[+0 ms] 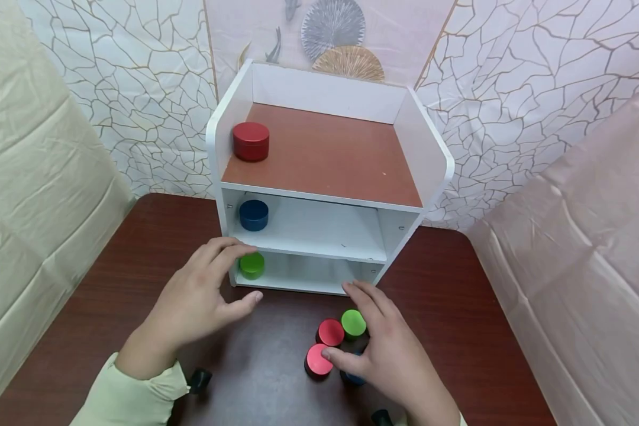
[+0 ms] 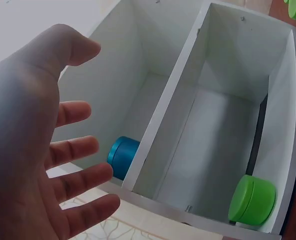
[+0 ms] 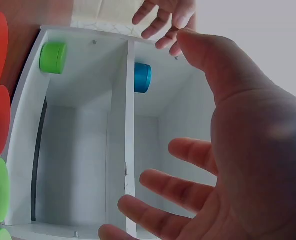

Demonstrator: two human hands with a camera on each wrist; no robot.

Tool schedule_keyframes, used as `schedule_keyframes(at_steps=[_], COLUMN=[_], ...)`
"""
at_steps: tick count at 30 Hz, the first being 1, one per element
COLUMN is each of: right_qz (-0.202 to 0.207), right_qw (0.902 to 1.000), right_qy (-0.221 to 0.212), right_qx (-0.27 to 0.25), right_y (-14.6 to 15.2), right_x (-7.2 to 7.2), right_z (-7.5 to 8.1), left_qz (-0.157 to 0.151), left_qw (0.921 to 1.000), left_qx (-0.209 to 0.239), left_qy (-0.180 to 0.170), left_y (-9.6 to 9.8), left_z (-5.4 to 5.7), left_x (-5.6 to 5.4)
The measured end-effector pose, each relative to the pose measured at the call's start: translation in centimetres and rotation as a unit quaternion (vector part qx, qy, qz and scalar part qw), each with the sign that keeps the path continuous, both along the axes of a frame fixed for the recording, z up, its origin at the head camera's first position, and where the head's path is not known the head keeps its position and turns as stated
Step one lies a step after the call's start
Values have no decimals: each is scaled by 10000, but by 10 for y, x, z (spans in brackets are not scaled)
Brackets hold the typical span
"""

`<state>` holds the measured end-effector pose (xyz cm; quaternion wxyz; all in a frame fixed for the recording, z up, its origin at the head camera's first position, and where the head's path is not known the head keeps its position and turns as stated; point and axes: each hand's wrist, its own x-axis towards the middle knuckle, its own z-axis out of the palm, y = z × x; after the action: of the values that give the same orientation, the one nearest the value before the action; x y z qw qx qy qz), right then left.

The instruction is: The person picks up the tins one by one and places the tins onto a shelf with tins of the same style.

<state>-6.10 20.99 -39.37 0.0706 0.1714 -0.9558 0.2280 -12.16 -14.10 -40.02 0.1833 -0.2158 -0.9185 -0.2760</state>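
Okay so, calling the white shelf unit (image 1: 319,151) the clock's centre: the left hand (image 1: 194,303) is hovering at 8, the right hand (image 1: 389,346) at 5, both spreading wide and holding nothing. Up its left side, top to bottom, red tin (image 1: 251,142), blue tin (image 1: 254,215) and green tin (image 1: 252,266) are sitting one per level. Two more red tins (image 1: 331,332), another green one (image 1: 354,323) and a half-hidden blue one (image 1: 354,378) are clustering on the table (image 1: 277,367) around 6, right beside the right hand.
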Motion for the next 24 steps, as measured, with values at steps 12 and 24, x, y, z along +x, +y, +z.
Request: schedule_keyframes(at_steps=[12, 24], right_qz=[-223, -453], right_qw=[9996, 9984], right_qy=[131, -74], right_qx=[-97, -321], right_y=[2, 5], right_x=[0, 5], right_z=[-5, -7], left_qz=[127, 284], left_qw=[9976, 9880], left_qx=[480, 1325], left_qy=[492, 745], left_y=[-4, -8], left_z=[7, 20], left_x=[-9, -14])
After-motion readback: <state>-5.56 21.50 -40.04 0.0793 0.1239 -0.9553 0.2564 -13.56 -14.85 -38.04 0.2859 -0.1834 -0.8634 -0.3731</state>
